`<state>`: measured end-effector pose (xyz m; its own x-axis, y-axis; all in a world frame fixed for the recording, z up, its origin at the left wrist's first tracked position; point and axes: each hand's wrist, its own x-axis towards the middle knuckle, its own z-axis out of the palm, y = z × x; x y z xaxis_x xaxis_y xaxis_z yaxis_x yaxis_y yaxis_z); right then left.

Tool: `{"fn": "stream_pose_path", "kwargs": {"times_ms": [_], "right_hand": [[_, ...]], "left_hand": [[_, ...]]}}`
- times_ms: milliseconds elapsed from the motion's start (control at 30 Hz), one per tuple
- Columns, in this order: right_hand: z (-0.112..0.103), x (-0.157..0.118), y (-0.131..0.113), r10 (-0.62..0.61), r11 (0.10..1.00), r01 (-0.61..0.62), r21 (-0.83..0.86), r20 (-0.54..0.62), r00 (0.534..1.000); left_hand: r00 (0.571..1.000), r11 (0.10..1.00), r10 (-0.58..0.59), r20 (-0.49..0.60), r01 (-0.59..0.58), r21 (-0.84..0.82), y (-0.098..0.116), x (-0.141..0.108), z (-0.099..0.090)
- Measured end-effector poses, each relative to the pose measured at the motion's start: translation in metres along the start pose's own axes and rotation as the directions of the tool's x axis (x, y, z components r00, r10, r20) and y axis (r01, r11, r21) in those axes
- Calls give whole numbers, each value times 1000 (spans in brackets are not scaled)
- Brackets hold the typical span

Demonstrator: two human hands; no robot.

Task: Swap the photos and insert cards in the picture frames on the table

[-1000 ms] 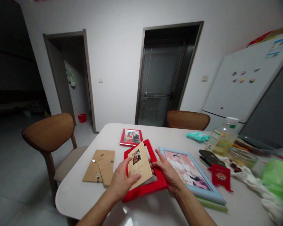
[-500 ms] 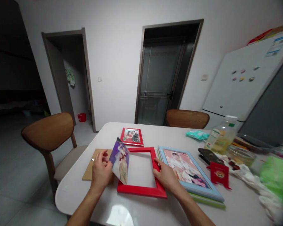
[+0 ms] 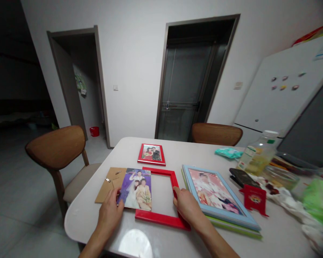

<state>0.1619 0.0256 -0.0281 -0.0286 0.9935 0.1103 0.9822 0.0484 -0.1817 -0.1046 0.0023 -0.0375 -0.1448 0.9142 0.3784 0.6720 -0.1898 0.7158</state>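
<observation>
My left hand (image 3: 109,211) is closed on the left edge of a photo (image 3: 136,188) with a purple background, showing people in wedding clothes. The photo faces up and covers the left part of a red picture frame (image 3: 161,220), whose opening shows a pale surface. On the frame's right side, my right hand (image 3: 187,205) grips the red border, thumb on top. A brown backing board (image 3: 111,181) with metal clips lies partly under the photo, left of the frame.
Behind stands a smaller red-framed photo (image 3: 151,154). At right lie a light blue picture frame (image 3: 218,193) on a green one, a dark phone-like object (image 3: 243,178), a red card (image 3: 255,200), a bottle (image 3: 258,152) and a teal packet (image 3: 228,153). Wooden chairs (image 3: 56,147) flank the table (image 3: 87,218).
The photo has turned from tilted and edge-up to lying flatter, face up, over the frame's left part. My left hand has moved down and slightly left with it. My right hand stays on the frame.
</observation>
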Motion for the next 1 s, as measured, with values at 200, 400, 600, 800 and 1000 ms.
{"fn": "stream_pose_path", "kwargs": {"times_ms": [200,400,600,800,1000], "right_hand": [[-1,-4,-21,-70,977,101,186,-162,984],[17,10,-71,-83,696,89,713,-44,996],[6,17,-113,47,284,69,956,-86,995],[-22,7,-116,27,43,140,989,-141,990],[2,7,-84,183,-110,-245,963,262,948]], "left_hand": [[966,957,197,167,-226,183,12,-7,0],[897,912,226,379,-332,241,23,-9,11],[905,909,318,282,-376,179,26,-1,19],[977,946,194,-88,-210,-246,46,9,12],[962,667,-256,-94,105,-738,70,3,32]]}}
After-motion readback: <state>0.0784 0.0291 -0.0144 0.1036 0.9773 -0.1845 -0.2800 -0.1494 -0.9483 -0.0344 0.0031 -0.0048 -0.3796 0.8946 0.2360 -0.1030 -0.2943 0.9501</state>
